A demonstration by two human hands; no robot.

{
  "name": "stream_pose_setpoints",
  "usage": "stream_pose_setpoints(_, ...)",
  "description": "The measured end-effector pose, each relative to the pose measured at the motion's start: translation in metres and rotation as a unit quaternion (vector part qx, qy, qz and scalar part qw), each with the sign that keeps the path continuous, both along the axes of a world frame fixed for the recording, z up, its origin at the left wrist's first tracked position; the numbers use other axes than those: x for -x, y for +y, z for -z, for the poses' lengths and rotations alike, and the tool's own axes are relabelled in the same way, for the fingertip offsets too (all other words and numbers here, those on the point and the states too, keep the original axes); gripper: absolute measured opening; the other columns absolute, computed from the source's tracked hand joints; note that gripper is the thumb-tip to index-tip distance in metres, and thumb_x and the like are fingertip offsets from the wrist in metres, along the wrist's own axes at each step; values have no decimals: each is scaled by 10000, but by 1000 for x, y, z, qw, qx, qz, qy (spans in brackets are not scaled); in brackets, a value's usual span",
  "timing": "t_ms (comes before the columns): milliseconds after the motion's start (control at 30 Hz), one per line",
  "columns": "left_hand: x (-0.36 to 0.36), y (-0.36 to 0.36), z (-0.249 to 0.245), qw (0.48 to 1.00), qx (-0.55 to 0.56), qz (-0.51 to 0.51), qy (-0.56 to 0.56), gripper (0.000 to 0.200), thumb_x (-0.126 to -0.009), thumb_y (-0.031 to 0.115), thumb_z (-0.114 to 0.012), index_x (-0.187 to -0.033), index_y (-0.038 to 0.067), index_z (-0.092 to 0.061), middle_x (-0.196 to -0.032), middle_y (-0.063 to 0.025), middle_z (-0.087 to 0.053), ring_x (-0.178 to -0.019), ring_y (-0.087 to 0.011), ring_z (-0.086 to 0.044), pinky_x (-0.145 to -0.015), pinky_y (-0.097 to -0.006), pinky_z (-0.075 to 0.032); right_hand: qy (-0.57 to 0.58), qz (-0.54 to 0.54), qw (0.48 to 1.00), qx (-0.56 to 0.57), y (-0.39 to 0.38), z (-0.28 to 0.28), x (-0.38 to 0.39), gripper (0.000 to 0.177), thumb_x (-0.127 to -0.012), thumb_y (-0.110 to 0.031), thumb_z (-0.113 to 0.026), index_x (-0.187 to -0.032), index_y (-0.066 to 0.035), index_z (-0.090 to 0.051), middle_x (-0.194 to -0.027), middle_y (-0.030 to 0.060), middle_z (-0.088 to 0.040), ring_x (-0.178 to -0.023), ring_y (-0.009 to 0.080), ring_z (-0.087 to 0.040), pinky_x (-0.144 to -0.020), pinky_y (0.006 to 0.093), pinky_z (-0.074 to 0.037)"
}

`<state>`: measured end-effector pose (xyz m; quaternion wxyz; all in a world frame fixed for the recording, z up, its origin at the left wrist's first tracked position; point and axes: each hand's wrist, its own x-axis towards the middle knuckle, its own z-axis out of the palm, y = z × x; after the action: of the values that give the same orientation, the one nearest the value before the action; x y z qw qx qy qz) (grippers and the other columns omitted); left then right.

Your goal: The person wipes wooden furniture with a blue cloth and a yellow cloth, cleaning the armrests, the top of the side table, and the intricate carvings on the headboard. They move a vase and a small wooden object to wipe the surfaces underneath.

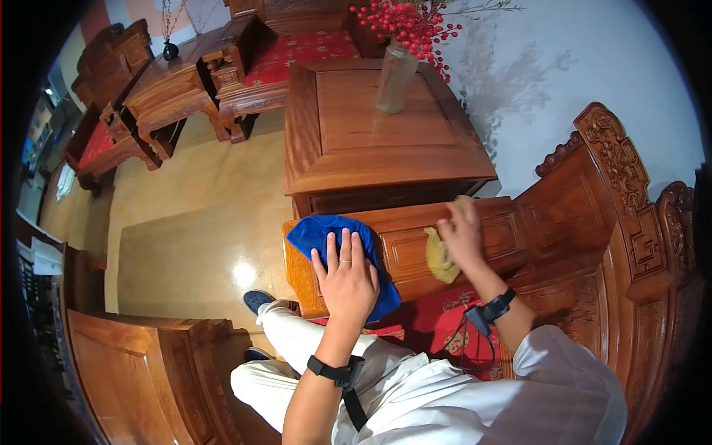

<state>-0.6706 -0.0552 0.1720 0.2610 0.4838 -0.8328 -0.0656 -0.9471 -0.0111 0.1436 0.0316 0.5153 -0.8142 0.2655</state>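
Observation:
A blue cloth (326,230) is draped over the front end of the wooden armrest (411,222). My left hand (347,282) lies flat on this cloth, its fingers stretched out and slightly apart. Farther along the same armrest, toward the backrest, a yellow cloth (439,263) is bunched under my right hand (464,241). That hand's fingers are bent around the cloth, and part of it shows beyond the fingertips. The fingers' undersides are hidden.
Beyond the armrest stands a wooden side table (382,156) with a vase (397,78) of red berries (408,26). The carved backrest (630,193) rises at right, above a red seat cushion (437,319). A wooden cabinet-like piece (126,363) is at lower left.

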Motion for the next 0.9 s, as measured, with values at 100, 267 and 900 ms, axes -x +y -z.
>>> stream_pose_setpoints(100, 0, 0, -1, 1000, -5, 0, 2, 551, -917, 226, -560, -1425, 12, -545, -1503, -165, -524, -1432, -381, -423, -1211, -598, -182, 2, -154, 988, -19, -15, -21, -88, 494, -917, -246, -645, -1376, -70, -594, -1549, 258, -377, -1430, 498, -332, -1190, 571, -285)
stream_pose_setpoints(267, 0, 0, -1, 1000, -4, 6, 20, 564, -904, 249, -572, -1410, 2, -556, -1493, -166, -529, -1432, -376, -421, -1201, -607, -195, -13, -300, 953, 34, -22, -33, -123, 517, -873, -105, -592, -1370, 30, -553, -1494, 244, -457, -1405, 450, -401, -1168, 530, -336)
stream_pose_setpoints(900, -3, 1, 4, 998, 6, 2, 61, 576, -856, 264, -605, -1370, 5, -596, -1467, -176, -556, -1420, -389, -438, -1200, -622, -204, 63, 124, 990, 0, 40, 19, 168, 443, -809, 6, -595, -1249, 29, -638, -1338, 224, -597, -1265, 402, -545, -1096, 436, -433)
